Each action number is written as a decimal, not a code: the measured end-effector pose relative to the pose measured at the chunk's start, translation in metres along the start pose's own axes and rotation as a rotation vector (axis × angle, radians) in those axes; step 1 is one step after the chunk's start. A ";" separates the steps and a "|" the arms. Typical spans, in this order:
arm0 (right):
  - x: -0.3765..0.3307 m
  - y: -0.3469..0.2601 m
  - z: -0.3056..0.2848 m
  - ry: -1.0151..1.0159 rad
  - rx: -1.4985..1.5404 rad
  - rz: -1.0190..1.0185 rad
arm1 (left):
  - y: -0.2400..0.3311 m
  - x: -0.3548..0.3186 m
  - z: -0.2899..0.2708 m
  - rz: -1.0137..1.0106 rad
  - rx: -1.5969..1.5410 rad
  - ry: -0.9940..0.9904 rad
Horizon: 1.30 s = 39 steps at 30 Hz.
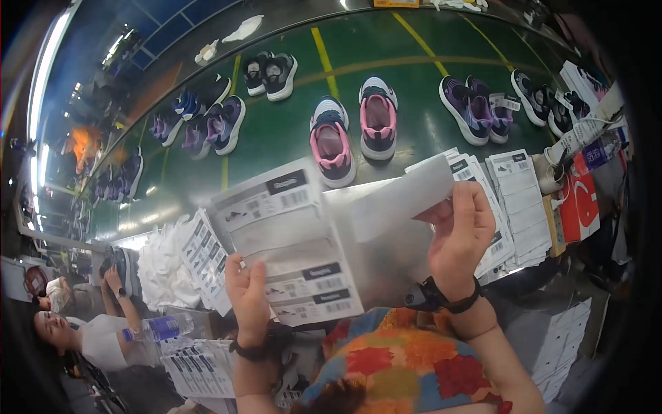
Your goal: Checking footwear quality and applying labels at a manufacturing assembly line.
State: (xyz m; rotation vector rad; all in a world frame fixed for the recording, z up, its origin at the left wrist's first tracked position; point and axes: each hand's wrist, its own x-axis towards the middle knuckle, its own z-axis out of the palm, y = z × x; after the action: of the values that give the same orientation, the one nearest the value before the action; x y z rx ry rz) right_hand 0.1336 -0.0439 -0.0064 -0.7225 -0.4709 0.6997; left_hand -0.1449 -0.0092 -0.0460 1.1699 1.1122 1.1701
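Note:
My left hand is closed on the lower left edge of a label sheet, with thumb and fingers pinching it. Printed labels with dark bars, barcodes and small shoe pictures show on its upper and lower parts; a bare strip lies between them. My right hand pinches the right end of a pale sheet, whose visible side looks blank. Whether the two sheets are joined cannot be told. Just beyond them stands a pair of navy, white and pink sneakers, toes pointing away from me.
More shoe pairs stand along the green conveyor belt. Stacked label sheets lie at right, others at left beside crumpled white paper. A water bottle and a co-worker are at lower left.

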 end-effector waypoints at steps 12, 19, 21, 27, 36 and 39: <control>-0.050 0.043 0.006 -0.960 -0.967 -0.877 | 0.046 -0.003 0.024 0.005 0.287 -0.662; -0.001 0.019 0.006 -0.611 -1.058 -0.354 | 0.031 0.048 0.034 0.052 0.095 -0.745; 0.028 0.024 -0.012 -0.666 -1.062 -0.170 | 0.040 0.060 0.051 0.139 0.263 -0.733; 0.172 0.058 -0.076 -0.239 -1.108 -0.049 | -0.025 0.149 0.138 0.320 0.988 -0.476; 0.270 0.080 -0.116 0.022 -1.472 -0.130 | -0.094 0.257 0.231 0.190 0.330 -0.859; 0.215 0.026 -0.100 -0.201 -1.311 -0.295 | -0.103 0.357 0.188 0.335 0.292 -0.687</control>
State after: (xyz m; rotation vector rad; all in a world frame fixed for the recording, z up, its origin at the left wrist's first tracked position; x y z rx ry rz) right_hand 0.3296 0.0809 -0.0591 -1.7599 -1.2242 0.0947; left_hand 0.0764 0.3298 -0.1424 1.8590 0.5747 0.7475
